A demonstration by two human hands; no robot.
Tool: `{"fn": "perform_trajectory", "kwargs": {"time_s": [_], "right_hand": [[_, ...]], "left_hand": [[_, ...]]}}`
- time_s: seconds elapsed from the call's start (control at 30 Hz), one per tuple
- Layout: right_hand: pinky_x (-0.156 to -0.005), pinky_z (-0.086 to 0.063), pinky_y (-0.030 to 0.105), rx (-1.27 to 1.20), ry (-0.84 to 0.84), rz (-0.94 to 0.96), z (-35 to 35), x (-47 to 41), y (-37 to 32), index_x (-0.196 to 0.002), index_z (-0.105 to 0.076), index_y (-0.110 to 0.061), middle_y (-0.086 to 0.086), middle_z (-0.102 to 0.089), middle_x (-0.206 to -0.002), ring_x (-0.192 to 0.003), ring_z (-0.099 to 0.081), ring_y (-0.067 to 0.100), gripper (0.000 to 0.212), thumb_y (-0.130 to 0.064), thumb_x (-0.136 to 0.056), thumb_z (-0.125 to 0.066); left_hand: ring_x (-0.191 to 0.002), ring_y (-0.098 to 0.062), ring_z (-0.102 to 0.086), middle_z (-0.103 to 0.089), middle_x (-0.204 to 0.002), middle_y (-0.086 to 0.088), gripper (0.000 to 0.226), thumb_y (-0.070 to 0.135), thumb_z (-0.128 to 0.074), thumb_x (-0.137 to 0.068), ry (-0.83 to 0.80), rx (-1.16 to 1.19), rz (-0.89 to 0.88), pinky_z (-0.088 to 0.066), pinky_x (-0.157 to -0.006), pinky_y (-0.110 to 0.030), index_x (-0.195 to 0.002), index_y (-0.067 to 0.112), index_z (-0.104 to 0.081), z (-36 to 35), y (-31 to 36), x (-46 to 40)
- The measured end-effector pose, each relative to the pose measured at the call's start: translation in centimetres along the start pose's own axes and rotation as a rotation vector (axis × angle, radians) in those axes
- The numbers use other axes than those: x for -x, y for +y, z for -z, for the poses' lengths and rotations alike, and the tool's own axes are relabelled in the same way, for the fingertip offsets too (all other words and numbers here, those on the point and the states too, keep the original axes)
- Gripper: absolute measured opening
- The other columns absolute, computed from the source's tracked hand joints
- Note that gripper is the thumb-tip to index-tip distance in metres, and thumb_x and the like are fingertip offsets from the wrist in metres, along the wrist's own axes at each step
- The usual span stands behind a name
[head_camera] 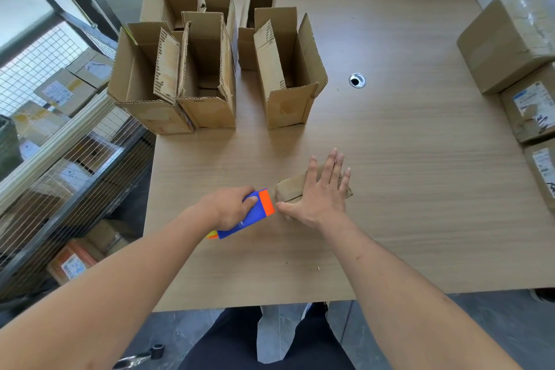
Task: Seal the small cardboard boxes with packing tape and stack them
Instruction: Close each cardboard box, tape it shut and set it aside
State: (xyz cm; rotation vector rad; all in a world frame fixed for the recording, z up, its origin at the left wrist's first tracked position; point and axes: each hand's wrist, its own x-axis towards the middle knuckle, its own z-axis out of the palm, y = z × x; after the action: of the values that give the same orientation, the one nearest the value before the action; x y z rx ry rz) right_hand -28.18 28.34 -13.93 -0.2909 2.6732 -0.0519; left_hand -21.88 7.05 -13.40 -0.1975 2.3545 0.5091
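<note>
A small closed cardboard box lies on the wooden table near its front middle. My right hand presses flat on top of it, fingers straight and spread, thumb along the box's near left side. My left hand grips a blue and orange tape dispenser, whose orange end sits right beside the box's left end. Several open, empty cardboard boxes stand upright at the back left of the table, flaps raised.
Sealed, labelled parcels are stacked along the table's right edge. A round cable hole sits in the table middle. A wire-mesh cage of parcels stands left of the table. A tool lies on the floor.
</note>
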Motion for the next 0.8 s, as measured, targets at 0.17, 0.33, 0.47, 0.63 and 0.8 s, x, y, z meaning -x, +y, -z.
{"fn": "perform_trajectory", "kwargs": {"time_s": [0.17, 0.33, 0.47, 0.63, 0.8], "right_hand": [[-0.119, 0.017, 0.061, 0.100, -0.056, 0.200, 0.7, -0.7, -0.3, -0.161, -0.003, -0.017, 0.035, 0.037, -0.153, -0.141, 0.040, 0.049, 0.126, -0.075, -0.069, -0.065], [-0.126, 0.009, 0.049, 0.103, -0.013, 0.629, 1.5, -0.9, 2.4, -0.163, 0.006, -0.021, 0.014, 0.035, -0.163, -0.150, 0.034, 0.030, 0.130, -0.072, -0.071, -0.070], [-0.123, -0.023, 0.046, -0.038, 0.270, 0.554, 0.2, 1.3, 4.1, -0.157, -0.031, -0.014, 0.016, -0.012, -0.168, -0.156, -0.010, 0.033, 0.116, -0.082, -0.070, -0.066], [-0.109, -0.048, 0.048, -0.090, 0.321, 0.525, -1.9, 1.9, 4.5, -0.142, -0.056, -0.006, 0.016, -0.052, -0.147, -0.136, -0.051, 0.035, 0.092, -0.065, -0.074, -0.076], [-0.129, -0.002, 0.037, -0.158, 0.065, 0.627, -1.0, 0.7, 4.9, -0.162, -0.019, -0.010, 0.003, -0.004, -0.171, -0.157, 0.000, 0.017, 0.087, -0.048, -0.097, -0.063]], "left_hand": [[-0.091, -0.028, -0.058, -0.064, -0.107, -0.005, 0.043, 0.052, -0.033, -0.106, 0.111, 0.023, -0.050, -0.049, -0.082, -0.041, -0.147, 0.042, -0.031, 0.9, -2.0, 1.2], [-0.095, -0.022, -0.054, -0.054, -0.107, 0.000, 0.061, 0.046, -0.052, -0.102, 0.262, 0.135, -0.251, -0.047, -0.088, -0.037, -0.153, 0.049, -0.019, 0.6, -3.8, 3.4], [-0.107, -0.020, -0.053, -0.053, -0.120, 0.007, 0.073, 0.036, -0.066, -0.096, 0.409, 0.232, -0.359, -0.045, -0.097, -0.040, -0.156, 0.039, -0.023, 0.4, -3.0, 4.0], [-0.115, -0.011, -0.049, -0.050, -0.127, 0.012, 0.084, 0.027, -0.078, -0.089, 0.497, 0.296, -0.421, -0.043, -0.104, -0.039, -0.157, 0.030, -0.028, 0.7, -1.1, 4.3], [-0.109, -0.014, -0.052, -0.051, -0.125, 0.010, 0.094, 0.021, -0.082, -0.085, 0.489, 0.293, -0.460, -0.045, -0.100, -0.036, -0.158, 0.034, -0.024, 0.6, -0.3, 5.1]]}}
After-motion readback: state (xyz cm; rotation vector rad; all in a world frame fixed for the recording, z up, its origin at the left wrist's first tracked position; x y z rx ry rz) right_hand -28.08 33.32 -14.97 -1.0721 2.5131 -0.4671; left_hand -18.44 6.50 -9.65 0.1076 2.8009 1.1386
